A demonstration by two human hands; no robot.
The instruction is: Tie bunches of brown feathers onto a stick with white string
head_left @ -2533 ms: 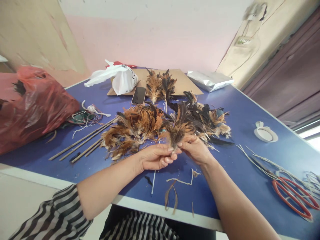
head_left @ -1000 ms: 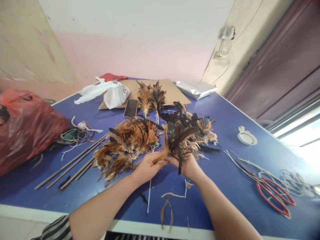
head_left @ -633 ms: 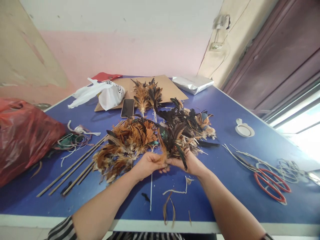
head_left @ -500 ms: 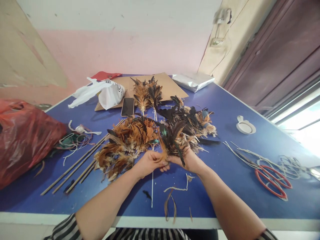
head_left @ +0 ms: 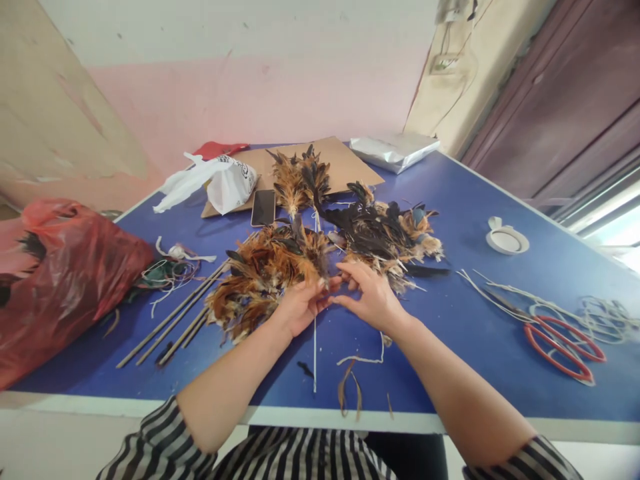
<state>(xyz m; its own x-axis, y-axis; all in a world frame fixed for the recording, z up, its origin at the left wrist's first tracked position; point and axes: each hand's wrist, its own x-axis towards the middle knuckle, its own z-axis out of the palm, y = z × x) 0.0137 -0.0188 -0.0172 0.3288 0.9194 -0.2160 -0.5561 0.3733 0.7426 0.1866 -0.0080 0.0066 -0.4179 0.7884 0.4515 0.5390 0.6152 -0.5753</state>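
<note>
Between the thumb and fingers of my left hand (head_left: 306, 305) is a small bunch of brown and greyish feathers (head_left: 317, 252), tips pointing away from me. My right hand (head_left: 371, 293) is close beside it, thumb and forefinger apart, with nothing visible between them. A heap of orange-brown feathers (head_left: 263, 263) lies just beyond and left of my left hand. Past my right hand spreads a heap of black and mixed feathers (head_left: 375, 227). A white string (head_left: 315, 363) runs toward me on the table below my left hand.
Tied feather bunches (head_left: 300, 177) rest on cardboard (head_left: 345, 157) at the back, near a phone (head_left: 263, 208). Thin sticks (head_left: 173, 320) and a red plastic bag (head_left: 85, 267) are left. Red-handled scissors (head_left: 565, 347), cord (head_left: 595, 317) and a white ring-shaped item (head_left: 507, 239) are right.
My hands have shifted slightly away from me, and my right fingers have opened. The dark feathers that stood up between my hands are no longer there. The camera view has shifted a little.
</note>
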